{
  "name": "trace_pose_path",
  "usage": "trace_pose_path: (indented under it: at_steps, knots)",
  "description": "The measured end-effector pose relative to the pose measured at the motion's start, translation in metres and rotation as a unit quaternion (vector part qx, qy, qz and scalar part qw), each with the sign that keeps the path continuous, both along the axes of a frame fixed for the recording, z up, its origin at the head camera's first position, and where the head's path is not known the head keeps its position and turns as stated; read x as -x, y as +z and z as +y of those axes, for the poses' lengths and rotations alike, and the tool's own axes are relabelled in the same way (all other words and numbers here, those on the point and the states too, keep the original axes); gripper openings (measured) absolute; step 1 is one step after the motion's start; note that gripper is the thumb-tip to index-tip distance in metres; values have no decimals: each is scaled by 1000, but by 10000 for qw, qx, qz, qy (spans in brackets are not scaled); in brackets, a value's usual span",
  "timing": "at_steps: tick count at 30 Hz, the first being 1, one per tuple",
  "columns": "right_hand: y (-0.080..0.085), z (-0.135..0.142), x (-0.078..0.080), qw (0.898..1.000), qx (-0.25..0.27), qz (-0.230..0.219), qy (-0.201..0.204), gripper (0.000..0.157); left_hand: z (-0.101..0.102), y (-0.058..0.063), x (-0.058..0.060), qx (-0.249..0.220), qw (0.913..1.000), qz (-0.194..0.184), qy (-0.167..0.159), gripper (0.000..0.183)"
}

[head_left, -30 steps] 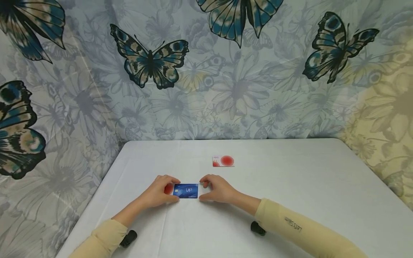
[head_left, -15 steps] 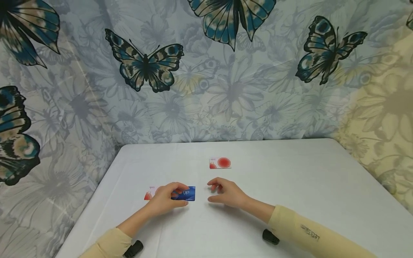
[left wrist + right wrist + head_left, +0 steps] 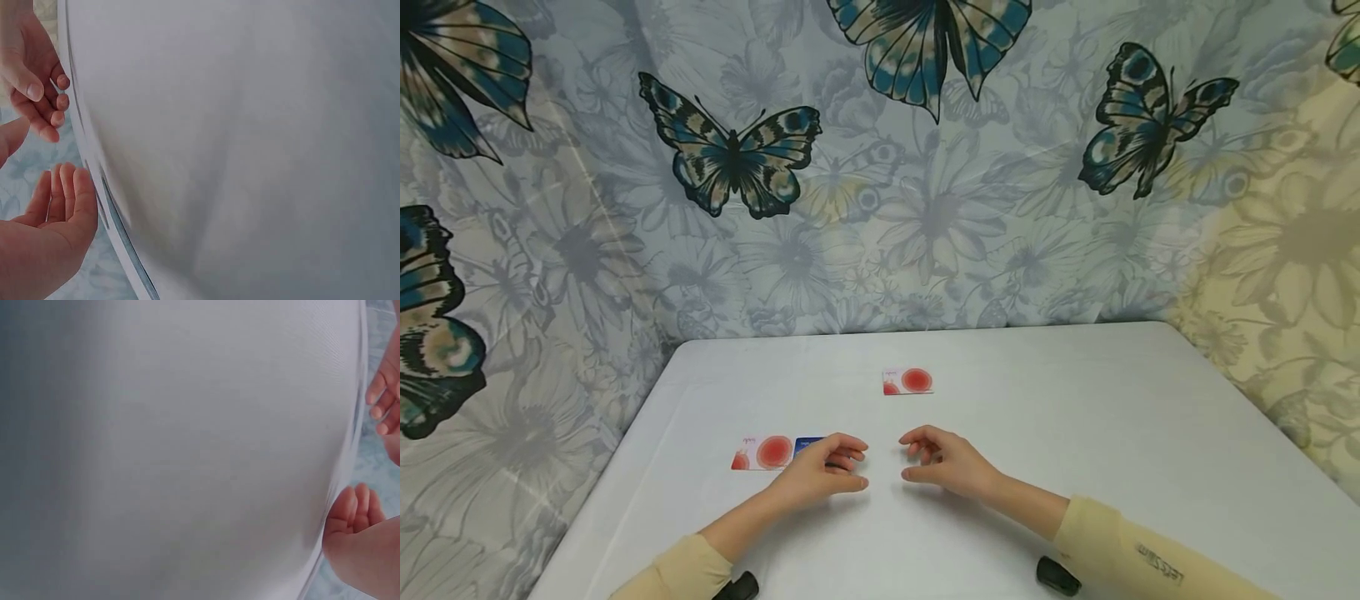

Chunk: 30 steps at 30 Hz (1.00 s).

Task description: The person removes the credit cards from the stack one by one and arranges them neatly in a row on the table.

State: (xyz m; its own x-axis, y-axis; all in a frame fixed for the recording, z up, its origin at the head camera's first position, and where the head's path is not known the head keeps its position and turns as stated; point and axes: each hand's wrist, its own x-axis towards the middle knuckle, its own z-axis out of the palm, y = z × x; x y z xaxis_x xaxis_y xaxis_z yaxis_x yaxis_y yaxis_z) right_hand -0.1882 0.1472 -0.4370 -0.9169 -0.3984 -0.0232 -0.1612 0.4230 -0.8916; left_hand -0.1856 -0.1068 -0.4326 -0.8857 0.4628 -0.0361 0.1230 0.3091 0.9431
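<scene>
In the head view a blue card [image 3: 806, 444] lies on the white table, mostly hidden behind my left hand [image 3: 820, 468]. That hand hovers over it with fingers loosely bent and nothing between them. A white card with red circles [image 3: 774, 452] lies flat directly left of the blue one. My right hand [image 3: 951, 461] faces the left across a small gap, its fingers relaxed and holding nothing. Both hands also appear in the wrist views, the left [image 3: 59, 231] and the right [image 3: 359, 540], each without anything in its grasp.
Farther back on the white table [image 3: 1037, 400] lies a second white card with red circles [image 3: 907, 382]. Behind the table hangs a floral cloth with butterflies [image 3: 733, 154]. Dark devices [image 3: 1058, 576] sit at both wrists.
My left hand has let go of the blue card's left end and moved right across it, uncovering the red-and-white card. My right hand has drawn away to the right; the blue card stays lying there.
</scene>
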Motion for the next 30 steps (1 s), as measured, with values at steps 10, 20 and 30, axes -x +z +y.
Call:
trace_pose_path:
  at_steps: [10, 20, 30]
  knots:
    - [2, 12, -9, 10000, -33, -51, 6, 42, 17, -1, -3, 161, 9996, 188, -114, 42]
    - [-1, 21, -5, 9990, -347, 287, 33, 41, 27, -1, 0, 380, 9988, 226, -203, 40]
    - [0, 32, 10, 9974, -476, 446, -296, 39, 38, 1, 16, 459, 9984, 264, -193, 38]
